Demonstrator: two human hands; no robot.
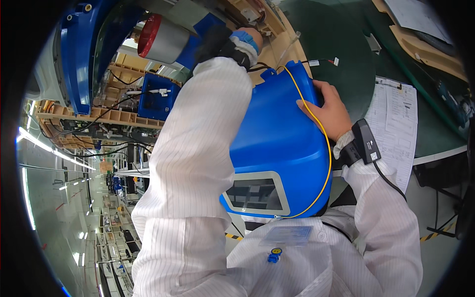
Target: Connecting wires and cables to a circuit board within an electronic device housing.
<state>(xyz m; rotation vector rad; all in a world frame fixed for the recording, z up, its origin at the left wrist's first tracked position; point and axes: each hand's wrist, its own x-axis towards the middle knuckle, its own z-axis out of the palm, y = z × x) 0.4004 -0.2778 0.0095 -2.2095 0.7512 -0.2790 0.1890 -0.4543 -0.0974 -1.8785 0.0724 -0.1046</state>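
The right hand (330,110) is clasped on the two-o'clock edge of a curved blue plastic housing (282,133), mid-view; the left hand's (255,35) grip, at twelve, cannot be told. Steadying seems underway; next, the slim yellow cable (330,158) at three should be kept untrapped.

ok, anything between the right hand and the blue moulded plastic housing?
Nothing visible: the right hand appears to rest directly against the right edge of the blue moulded plastic housing. A thin yellow cable crosses the thumb on the camera's side, not visibly between them.
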